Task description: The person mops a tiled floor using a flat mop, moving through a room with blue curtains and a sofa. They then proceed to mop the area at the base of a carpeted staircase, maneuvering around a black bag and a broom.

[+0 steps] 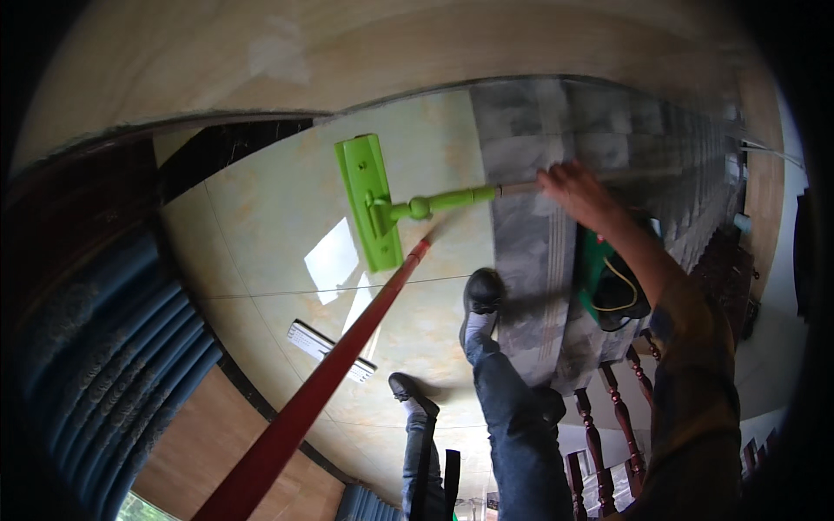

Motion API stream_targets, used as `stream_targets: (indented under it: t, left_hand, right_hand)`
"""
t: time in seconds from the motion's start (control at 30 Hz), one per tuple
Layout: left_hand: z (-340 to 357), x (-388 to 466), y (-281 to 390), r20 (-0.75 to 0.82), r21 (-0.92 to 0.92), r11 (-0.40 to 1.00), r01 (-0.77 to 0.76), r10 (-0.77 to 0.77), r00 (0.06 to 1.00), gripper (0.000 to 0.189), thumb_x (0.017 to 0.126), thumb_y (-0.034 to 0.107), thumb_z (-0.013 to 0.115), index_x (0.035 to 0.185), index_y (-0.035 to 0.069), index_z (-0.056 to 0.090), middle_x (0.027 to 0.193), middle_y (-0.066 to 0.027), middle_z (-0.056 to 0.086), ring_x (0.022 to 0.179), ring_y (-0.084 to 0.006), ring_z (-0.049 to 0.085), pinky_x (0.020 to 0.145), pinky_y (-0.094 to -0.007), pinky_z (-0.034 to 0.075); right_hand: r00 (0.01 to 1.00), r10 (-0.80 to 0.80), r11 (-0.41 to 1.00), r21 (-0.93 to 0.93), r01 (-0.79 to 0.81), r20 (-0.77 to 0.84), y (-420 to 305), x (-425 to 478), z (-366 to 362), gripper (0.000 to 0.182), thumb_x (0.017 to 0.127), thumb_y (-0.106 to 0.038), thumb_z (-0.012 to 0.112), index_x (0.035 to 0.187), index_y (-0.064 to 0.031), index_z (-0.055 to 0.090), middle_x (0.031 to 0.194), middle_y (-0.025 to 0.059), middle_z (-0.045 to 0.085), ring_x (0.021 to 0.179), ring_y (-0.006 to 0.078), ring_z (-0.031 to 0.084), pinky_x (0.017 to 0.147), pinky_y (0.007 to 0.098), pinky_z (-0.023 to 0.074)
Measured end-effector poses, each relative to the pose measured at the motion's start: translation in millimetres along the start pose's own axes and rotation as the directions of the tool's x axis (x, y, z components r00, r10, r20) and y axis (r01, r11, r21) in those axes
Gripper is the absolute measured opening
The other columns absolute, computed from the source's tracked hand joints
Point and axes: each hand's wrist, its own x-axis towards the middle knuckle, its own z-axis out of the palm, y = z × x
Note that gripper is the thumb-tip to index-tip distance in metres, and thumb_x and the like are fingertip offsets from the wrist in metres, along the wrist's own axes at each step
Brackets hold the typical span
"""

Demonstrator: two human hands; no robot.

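My right hand (575,194) is closed around the pole of a flat mop with a green plastic head (369,203), which is held up in front of me over the tiles. A red pole (326,378) slants across the view from the bottom left towards the middle; what holds it is not seen. A grey-white flat mop head (331,350) lies on the pale tiled floor beyond the red pole. My left hand is out of view.
Grey stone steps (531,260) run up the right side, with a green and black bag (606,283) on them. Dark red wooden balusters (609,430) stand at the lower right. Blue curtains (124,338) hang at the left. My shoes (484,291) are near the steps.
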Motion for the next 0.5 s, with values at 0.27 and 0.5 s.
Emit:
stream_targets:
  t: [0.27,0.5]
  left_hand:
    - [-28.6,34.4,-54.9,-0.139,-0.061,0.996,-0.066,0.057,0.989,0.046,0.080,0.044,0.034,0.089,0.000,0.045,0.090,-0.0196,0.053,0.085,-0.0314,0.051,0.080,-0.0424,0.038]
    - [18.9,13.6,-29.6,-0.024,0.066,0.987,-0.145,0.147,0.989,0.049,0.081,0.043,0.033,0.088,-0.004,0.045,0.085,-0.0213,0.053,0.083,-0.0327,0.052,0.081,-0.0453,0.039]
  right_hand:
    - [0.889,0.364,0.728,0.511,-0.457,0.277,8.0,-140.6,-108.9,0.017,0.076,-0.019,0.051,0.083,-0.0046,0.044,0.067,0.0110,0.050,0.064,0.0265,0.051,0.057,0.0364,0.0377]
    - [0.481,0.604,-0.004,0.605,-0.796,0.636,13.6,-255.4,-120.1,0.035,0.066,-0.014,0.065,0.092,-0.0045,0.042,0.065,0.0055,0.050,0.059,0.0132,0.052,0.045,0.0290,0.0407]
